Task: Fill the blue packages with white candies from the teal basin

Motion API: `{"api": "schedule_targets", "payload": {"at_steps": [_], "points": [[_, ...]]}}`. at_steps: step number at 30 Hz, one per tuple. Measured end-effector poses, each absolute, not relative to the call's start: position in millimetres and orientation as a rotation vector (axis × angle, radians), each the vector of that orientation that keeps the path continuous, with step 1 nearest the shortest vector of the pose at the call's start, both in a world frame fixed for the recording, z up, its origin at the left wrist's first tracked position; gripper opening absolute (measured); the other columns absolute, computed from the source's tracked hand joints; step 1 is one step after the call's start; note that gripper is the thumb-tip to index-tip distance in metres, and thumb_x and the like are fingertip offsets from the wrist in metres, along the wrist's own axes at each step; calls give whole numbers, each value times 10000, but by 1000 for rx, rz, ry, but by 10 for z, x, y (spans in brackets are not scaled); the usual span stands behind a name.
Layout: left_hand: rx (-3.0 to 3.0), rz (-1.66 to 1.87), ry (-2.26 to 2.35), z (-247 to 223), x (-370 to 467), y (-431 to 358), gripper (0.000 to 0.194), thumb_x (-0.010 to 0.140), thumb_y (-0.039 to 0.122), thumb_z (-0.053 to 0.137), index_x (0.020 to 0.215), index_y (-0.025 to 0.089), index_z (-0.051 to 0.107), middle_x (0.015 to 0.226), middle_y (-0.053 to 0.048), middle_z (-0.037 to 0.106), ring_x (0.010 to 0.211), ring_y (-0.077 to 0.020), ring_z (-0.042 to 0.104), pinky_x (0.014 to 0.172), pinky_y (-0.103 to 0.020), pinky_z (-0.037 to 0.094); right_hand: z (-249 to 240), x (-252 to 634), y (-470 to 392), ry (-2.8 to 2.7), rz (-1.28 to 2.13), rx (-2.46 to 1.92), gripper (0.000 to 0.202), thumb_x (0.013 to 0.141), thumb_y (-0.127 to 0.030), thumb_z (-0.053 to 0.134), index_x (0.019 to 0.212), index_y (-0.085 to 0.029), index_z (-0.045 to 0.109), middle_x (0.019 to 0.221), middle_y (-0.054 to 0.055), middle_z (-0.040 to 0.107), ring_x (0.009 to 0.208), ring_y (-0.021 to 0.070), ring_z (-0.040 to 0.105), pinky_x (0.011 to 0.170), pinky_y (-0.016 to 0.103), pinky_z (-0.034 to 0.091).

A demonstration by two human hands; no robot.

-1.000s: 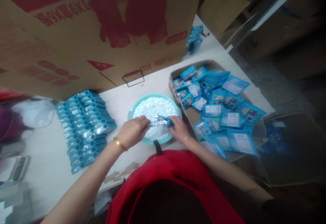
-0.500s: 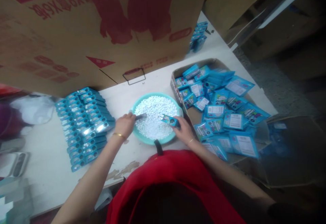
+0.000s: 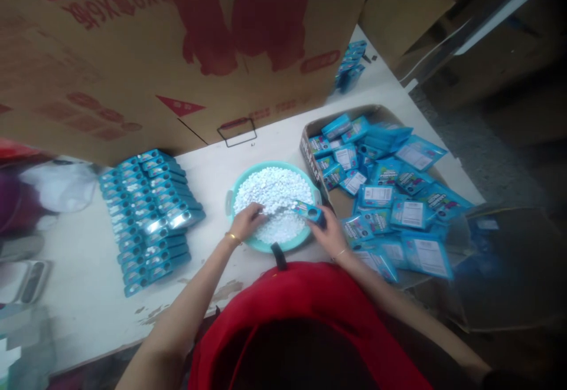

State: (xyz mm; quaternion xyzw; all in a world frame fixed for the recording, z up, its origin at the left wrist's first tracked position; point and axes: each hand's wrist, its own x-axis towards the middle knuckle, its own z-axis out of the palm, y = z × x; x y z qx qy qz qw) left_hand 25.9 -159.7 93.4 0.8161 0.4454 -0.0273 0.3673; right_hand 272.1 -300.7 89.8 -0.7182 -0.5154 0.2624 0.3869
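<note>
A round turquoise basin [image 3: 229, 202] on the white table holds a heap of small white pellets [image 3: 274, 188]. My left hand [image 3: 248, 222] reaches over the basin's left side, its closed fingertips at the pellets; what they grip is too small to make out. My right hand [image 3: 328, 231] is closed around a small blue box [image 3: 310, 213], whose far end lies over the pellets at the right side. Rows of similar blue boxes [image 3: 153, 213] stand on the table to the left.
An open carton [image 3: 310, 162] full of blue packets [image 3: 410, 213] is at the right. A large cardboard box [image 3: 146, 71] walls off the back. More blue packs [image 3: 351, 65] stand behind it. A whitish plastic bag [image 3: 62, 184] lies at the far left.
My left hand has moved right and down to the pellets, and the dark strip it held is no longer visible. My right hand still holds the blue box, slightly further right.
</note>
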Motion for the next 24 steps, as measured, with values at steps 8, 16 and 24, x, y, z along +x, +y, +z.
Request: {"api": "schedule_targets", "payload": {"at_steps": [8,16,24], "points": [[2209,61,960,1829,121,-1508,265,909,354,456,1105,199,546,992,-53,621,823,-146,588,780,-286,478,885,2621,-2869,-1492,613,-1777,375,818,-230,552,1191,-203,515,1133,116,611,1082,271,575,939,443,485],[2651,-455,802,2522,622,-1567,238,930,266,372,1009,174,577,951,-83,624,851,-198,591,688,-307,482,994,2506,-2776,-1604,629,-1732,406,786,-157,544,1189,-202,535,1121,111,617,1072,271,570,923,446,494],[2816,-639,758,2963,834,-1701,265,865,65,360,966,148,590,902,-100,616,797,-223,571,637,-332,475,871,2472,-2816,-1505,708,-1626,378,801,-183,558,1177,-209,531,1105,100,614,1064,250,571,938,429,481]]}}
